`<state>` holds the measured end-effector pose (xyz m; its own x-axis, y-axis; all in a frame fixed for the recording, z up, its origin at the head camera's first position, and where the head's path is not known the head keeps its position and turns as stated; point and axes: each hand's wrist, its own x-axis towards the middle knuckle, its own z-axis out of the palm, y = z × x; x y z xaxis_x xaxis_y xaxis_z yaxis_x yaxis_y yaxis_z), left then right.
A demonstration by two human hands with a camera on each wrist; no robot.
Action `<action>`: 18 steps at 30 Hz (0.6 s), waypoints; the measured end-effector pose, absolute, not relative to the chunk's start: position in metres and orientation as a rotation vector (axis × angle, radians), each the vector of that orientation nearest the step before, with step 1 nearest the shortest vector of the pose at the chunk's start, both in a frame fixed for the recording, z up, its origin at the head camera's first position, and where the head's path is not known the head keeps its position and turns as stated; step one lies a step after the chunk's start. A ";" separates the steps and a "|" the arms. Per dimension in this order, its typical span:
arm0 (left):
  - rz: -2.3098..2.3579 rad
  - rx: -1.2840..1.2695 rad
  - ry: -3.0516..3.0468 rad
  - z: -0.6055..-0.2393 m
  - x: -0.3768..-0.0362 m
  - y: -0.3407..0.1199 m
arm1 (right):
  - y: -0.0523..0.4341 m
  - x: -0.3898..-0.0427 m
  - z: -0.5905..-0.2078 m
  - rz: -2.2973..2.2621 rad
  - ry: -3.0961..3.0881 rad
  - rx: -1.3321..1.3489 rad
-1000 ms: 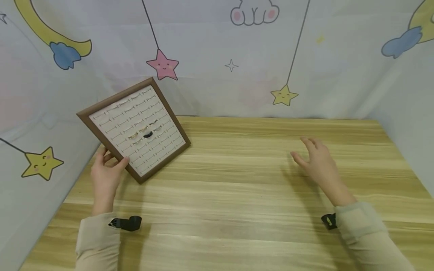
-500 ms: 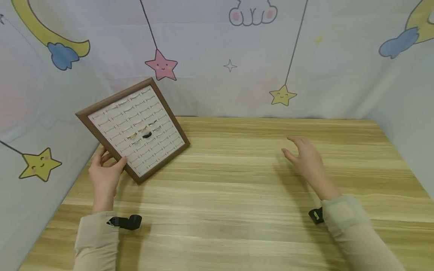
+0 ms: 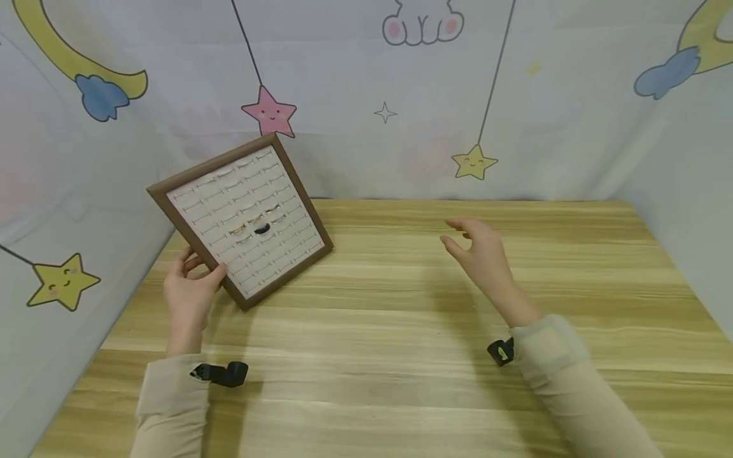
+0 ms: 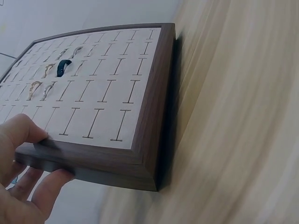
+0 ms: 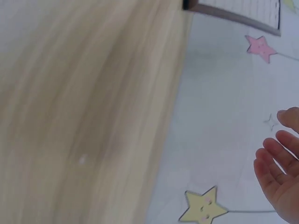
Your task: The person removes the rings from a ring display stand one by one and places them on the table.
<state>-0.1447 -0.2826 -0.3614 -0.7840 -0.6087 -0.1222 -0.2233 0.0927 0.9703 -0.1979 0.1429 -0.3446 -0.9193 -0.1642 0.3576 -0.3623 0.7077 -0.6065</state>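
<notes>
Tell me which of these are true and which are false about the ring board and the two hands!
1. The left hand holds the ring board by its wooden frame. True.
2. The right hand is holding a ring. False: it is open and holds nothing.
3. The board lies flat on the table. False: it is tilted up, only its lower edge near the table.
4. A dark ring sits among the slots. True.
5. The right hand touches the board. False: it is well apart from it.

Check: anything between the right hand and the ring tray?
Nothing: in the head view only bare wooden table separates the right hand from the ring tray.
</notes>
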 end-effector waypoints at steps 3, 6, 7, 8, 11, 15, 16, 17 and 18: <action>-1.735 0.797 -2.109 -0.362 -0.147 -0.275 | 0.130 -0.196 -0.338 1.065 -2.594 0.457; -1.734 0.763 -2.158 -0.362 -0.150 -0.268 | 0.118 -0.195 -0.332 1.060 -2.563 0.508; -1.737 0.749 -2.172 -0.362 -0.151 -0.265 | 0.115 -0.195 -0.331 1.053 -2.554 0.529; -1.740 0.734 -2.187 -0.362 -0.152 -0.262 | 0.111 -0.195 -0.330 1.055 -2.550 0.546; -1.731 0.701 -2.246 -0.361 -0.154 -0.253 | 0.102 -0.196 -0.326 1.054 -2.541 0.590; -1.703 0.664 -2.305 -0.362 -0.158 -0.238 | 0.091 -0.195 -0.321 1.041 -2.551 0.626; -1.706 0.651 -2.315 -0.362 -0.159 -0.235 | 0.088 -0.194 -0.320 1.035 -2.552 0.639; -1.709 0.634 -2.325 -0.362 -0.160 -0.232 | 0.086 -0.194 -0.319 1.026 -2.556 0.650; -1.713 0.619 -2.332 -0.363 -0.161 -0.229 | 0.083 -0.194 -0.318 1.018 -2.559 0.660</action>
